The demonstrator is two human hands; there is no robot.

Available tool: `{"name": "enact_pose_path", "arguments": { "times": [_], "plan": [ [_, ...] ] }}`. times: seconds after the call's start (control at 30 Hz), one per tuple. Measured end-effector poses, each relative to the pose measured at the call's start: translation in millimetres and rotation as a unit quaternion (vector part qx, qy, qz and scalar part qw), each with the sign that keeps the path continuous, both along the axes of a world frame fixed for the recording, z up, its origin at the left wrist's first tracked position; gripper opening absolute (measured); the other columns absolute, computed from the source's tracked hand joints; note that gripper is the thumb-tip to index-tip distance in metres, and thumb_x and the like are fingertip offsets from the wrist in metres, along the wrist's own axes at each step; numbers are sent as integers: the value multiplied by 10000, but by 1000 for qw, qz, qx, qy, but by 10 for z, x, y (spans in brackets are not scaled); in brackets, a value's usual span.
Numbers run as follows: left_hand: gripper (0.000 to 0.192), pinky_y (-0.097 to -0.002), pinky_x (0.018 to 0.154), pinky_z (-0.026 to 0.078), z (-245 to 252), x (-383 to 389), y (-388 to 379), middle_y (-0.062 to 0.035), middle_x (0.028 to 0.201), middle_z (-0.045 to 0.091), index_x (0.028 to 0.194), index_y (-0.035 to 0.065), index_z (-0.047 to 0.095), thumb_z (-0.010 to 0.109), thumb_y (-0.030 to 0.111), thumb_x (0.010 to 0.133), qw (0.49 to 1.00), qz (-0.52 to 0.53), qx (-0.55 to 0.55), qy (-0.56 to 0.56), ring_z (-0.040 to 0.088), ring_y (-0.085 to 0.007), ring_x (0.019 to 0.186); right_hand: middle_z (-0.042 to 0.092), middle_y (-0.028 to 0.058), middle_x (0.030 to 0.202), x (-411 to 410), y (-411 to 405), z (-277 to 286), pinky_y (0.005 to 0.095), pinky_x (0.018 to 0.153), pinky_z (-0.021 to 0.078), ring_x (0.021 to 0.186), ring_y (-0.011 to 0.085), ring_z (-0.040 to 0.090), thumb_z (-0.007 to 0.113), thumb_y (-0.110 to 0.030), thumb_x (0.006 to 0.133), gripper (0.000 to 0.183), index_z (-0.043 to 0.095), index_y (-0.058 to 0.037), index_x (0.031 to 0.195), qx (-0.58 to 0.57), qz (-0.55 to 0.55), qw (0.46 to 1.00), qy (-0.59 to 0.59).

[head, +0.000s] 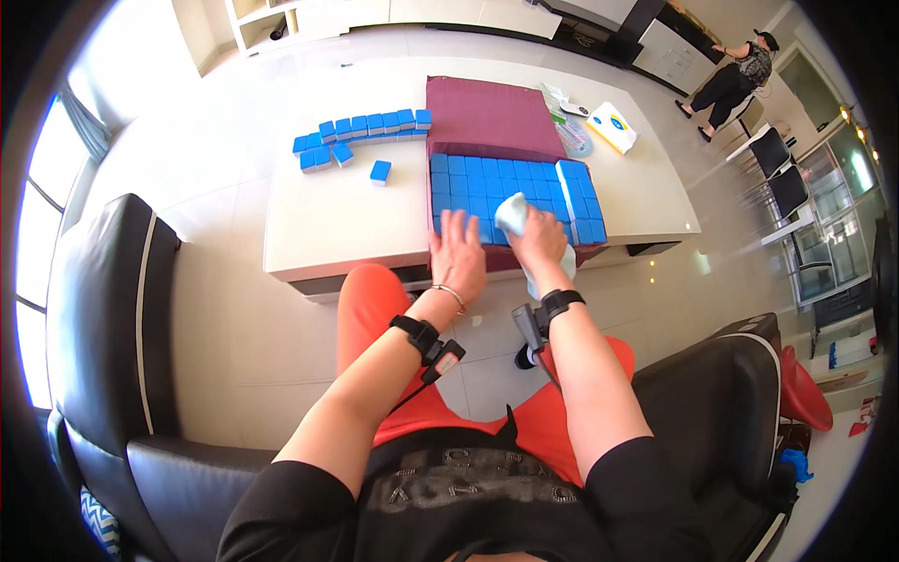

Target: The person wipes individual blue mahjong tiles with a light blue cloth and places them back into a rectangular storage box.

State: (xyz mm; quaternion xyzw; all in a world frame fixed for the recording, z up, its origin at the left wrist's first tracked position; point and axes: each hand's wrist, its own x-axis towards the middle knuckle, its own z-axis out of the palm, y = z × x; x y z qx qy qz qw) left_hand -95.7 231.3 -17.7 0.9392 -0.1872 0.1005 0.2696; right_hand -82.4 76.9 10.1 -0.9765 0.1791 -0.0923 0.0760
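Note:
My left hand [458, 262] lies spread at the front left edge of an open dark red case [491, 116], its fingertips on the nearest blue-backed tiles. These look like mahjong tiles [491, 168], packed in rows in the case. In my right hand [541, 237] is a pale cloth [513, 213], held over the front rows and hanging down past the case's edge. A column of tiles [581, 190] at the case's right side has a white side strip showing. Left of the case, more blue tiles [358, 126] stand in a curved, partly stacked row, and a single tile [380, 172] sits apart nearer me.
The white table [337, 232] carries a tissue pack [612, 126], a remote control [574, 109] and a clear plastic bag [574, 137] right of the case. Black sofa seats [709, 393] flank me. Another person [737, 81] stands by a far cabinet at the upper right.

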Motion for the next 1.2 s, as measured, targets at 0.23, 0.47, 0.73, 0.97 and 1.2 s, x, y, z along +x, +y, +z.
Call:
{"name": "enact_pose_path", "arguments": {
  "times": [0.23,0.47,0.73,0.97,1.2],
  "plan": [
    [665,-473,1047,309,-257,928,162,-233,1352,355,1365,-19,270,585,97,791,977,130,-151,79,323,-386,1290,552,150,1107,335,-29,54,441,834,480,1004,333,561,709,-207,742,441,571,-129,1153,-24,99,994,39],
    [568,-414,984,385,-538,1184,136,-261,1246,460,1326,-39,334,514,69,798,921,101,-331,179,454,-396,1163,543,206,1074,984,-459,44,448,809,499,970,369,585,710,-271,762,425,565,-60,1101,5,-113,993,25],
    [318,-366,816,458,-387,1365,108,-222,987,611,1108,-89,525,451,121,880,808,122,-539,206,598,-307,911,564,160,1018,1334,678,-111,440,755,509,919,347,602,704,-329,733,451,578,-107,1104,50,157,986,-29],
    [302,-379,809,458,-513,1400,48,-225,960,612,1087,-97,538,444,110,887,826,172,-507,179,600,-311,903,598,148,1046,997,415,21,432,781,501,933,350,607,726,-271,713,449,581,-102,1102,113,186,973,73],
    [314,-411,827,449,-635,1459,-33,-231,966,596,1083,-78,544,477,136,862,832,190,-491,176,575,-352,907,438,197,1289,1099,-554,-38,453,917,436,1139,373,472,694,-352,768,764,328,-113,1394,-19,79,997,-5]
  ]
}}
